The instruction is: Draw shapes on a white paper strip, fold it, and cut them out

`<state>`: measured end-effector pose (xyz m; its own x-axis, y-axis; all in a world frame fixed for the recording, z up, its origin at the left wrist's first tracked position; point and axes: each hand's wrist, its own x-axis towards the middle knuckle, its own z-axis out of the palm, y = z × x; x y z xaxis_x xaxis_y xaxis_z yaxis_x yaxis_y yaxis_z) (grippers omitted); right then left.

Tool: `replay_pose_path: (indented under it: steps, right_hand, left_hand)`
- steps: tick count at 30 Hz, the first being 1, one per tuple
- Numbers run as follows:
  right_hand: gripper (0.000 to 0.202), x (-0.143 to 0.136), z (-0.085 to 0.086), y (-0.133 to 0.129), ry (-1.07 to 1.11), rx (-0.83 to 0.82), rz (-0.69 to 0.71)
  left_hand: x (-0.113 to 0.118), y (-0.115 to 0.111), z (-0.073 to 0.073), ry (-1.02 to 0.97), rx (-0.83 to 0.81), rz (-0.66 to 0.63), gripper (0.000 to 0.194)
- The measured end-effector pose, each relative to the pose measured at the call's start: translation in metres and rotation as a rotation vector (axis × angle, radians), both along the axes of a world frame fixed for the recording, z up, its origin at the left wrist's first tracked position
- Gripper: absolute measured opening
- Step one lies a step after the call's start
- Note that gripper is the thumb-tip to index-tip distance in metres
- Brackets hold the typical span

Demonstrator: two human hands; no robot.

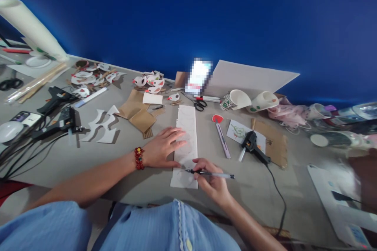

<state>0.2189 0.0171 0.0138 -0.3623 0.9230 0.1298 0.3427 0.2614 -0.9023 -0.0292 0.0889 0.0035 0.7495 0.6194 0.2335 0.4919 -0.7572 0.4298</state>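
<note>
Counter (212, 141), grey, spreading beyond the hands and to both sides. White paper strip (190, 153) lies flat on it, under the left fingers and reaching the right hand: long, narrow, lengthwise away from the body, left edge slightly uneven toward the far end. Faint curved outlines along it, hard to read in full. Brown cardboard (132, 104), folded and cut, beyond and left of the left hand. Left hand (160, 149) palm down, fingers spread over the strip, gripping nothing. Right hand (216, 186) clamped on the pen; the two hands near each other, apart. Black glue gun (255, 146) right of the right hand, farther off. Pen (218, 174), clear barrel, dark grip, tip at the paper near the left thumb. Scissors (200, 105), black-handled, beyond both hands. Small white bird cut-out (173, 97), red-marked, beyond the left hand
</note>
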Motion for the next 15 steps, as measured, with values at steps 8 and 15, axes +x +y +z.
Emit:
replay_pose_path:
  steps: [8, 15]
  right_hand:
    - [0.008, -0.008, -0.006, -0.02, -0.007, 0.103, 0.08]
    - [0.009, -0.012, -0.012, -0.022, -0.029, 0.131, 0.047]
  left_hand:
    - [0.004, -0.007, -0.003, 0.034, -0.033, -0.094, 0.078]
    - [0.003, -0.007, -0.006, 0.001, -0.03, -0.089, 0.08]
